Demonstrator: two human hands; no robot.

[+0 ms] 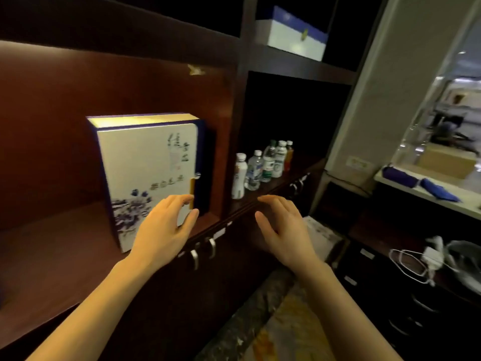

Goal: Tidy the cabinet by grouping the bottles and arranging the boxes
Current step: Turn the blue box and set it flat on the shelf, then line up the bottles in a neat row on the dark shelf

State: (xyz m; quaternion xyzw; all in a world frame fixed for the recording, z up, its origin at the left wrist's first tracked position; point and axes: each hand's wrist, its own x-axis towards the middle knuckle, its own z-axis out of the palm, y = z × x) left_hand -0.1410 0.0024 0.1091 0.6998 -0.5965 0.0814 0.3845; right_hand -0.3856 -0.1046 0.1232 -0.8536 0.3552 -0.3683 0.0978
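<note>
A tall white box with blue edges, blue flower art and dark script point(145, 175) stands upright on the lit left shelf point(52, 256). My left hand point(164, 230) hovers just in front of its lower right corner, fingers spread, holding nothing. My right hand point(283, 227) is open in front of the shelf edge, apart from everything. Several bottles point(263, 166) stand in a row in the dark middle compartment, to the right of the box. A white and blue box point(294, 35) lies on the upper shelf.
Metal handles point(203, 252) stick out from the dark cabinet doors below the shelf. At the right, a white ledge point(426, 194) carries folded blue cloth, with a glass partition above. A white cable and bag point(426, 259) lie on a dark low unit.
</note>
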